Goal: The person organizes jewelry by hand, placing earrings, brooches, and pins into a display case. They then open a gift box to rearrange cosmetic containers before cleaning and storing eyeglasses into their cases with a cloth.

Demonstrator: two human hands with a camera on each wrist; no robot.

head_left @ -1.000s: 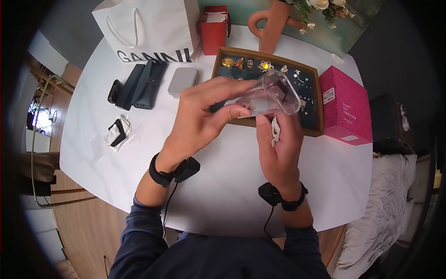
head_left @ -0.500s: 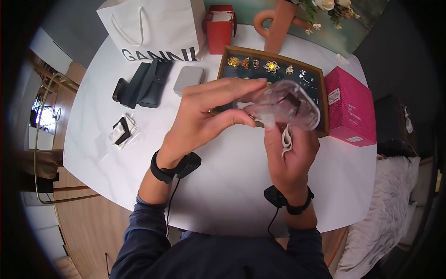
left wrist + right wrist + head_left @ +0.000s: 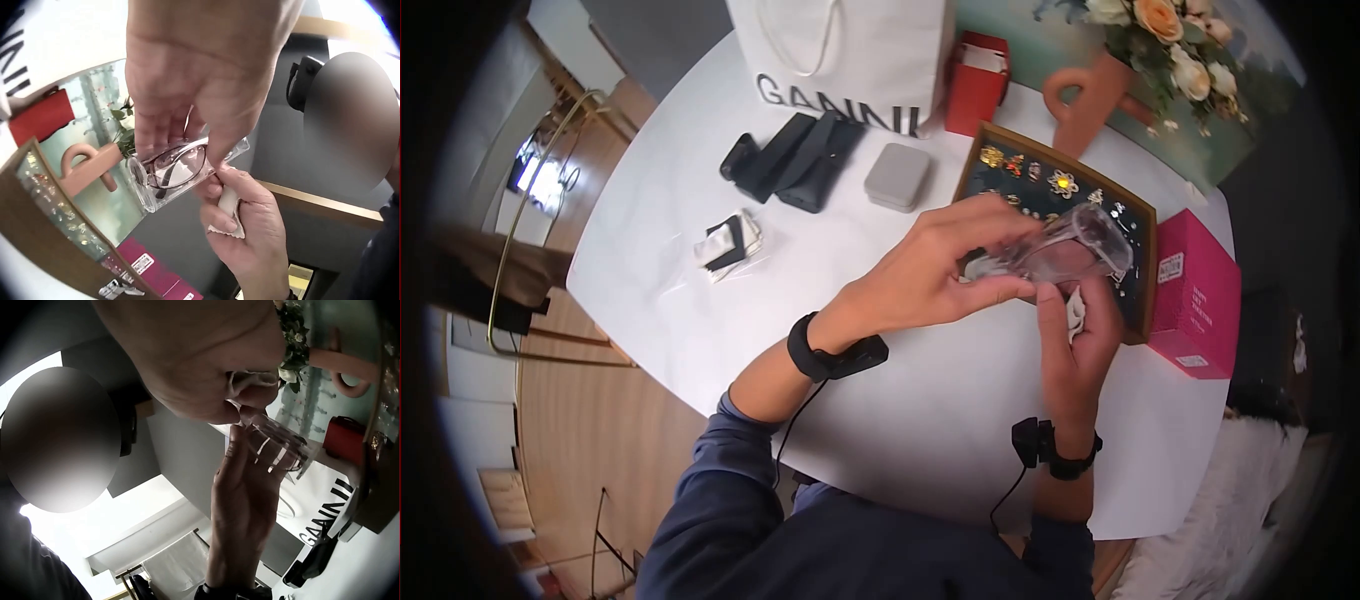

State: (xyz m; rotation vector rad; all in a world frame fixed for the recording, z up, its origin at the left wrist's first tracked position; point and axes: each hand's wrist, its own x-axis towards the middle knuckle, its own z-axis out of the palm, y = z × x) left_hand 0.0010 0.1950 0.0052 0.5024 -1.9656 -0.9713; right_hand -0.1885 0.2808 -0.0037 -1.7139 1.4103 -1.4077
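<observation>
A clear plastic case (image 3: pixel 1090 243) is in my left hand (image 3: pixel 930 265), pinched between thumb and fingers above the table. Inside it, the left wrist view shows eyeglasses (image 3: pixel 180 167) with a dark reddish frame. My right hand (image 3: pixel 1082 350) keeps a small pale cloth (image 3: pixel 230 209) with a jagged edge in its curled fingers. The right thumb tip meets the case near the left thumb. In the right wrist view, the back of the right hand (image 3: pixel 194 356) covers part of the case.
Behind the hands lies a framed tray (image 3: pixel 1141 330) of jewellery, beside a pink box (image 3: pixel 1197 300). Further left are a grey box (image 3: pixel 897 175), dark cases (image 3: pixel 810 165) and folded cloths (image 3: pixel 728 243). A white paper bag (image 3: pixel 860 50), red box (image 3: pixel 977 90) and terracotta vase (image 3: pixel 1090 105) stand behind.
The head view has turned, so the table's things sit further right and lower. The case's wide end, tilted up towards the camera before, is now lower. Both hands keep their hold.
</observation>
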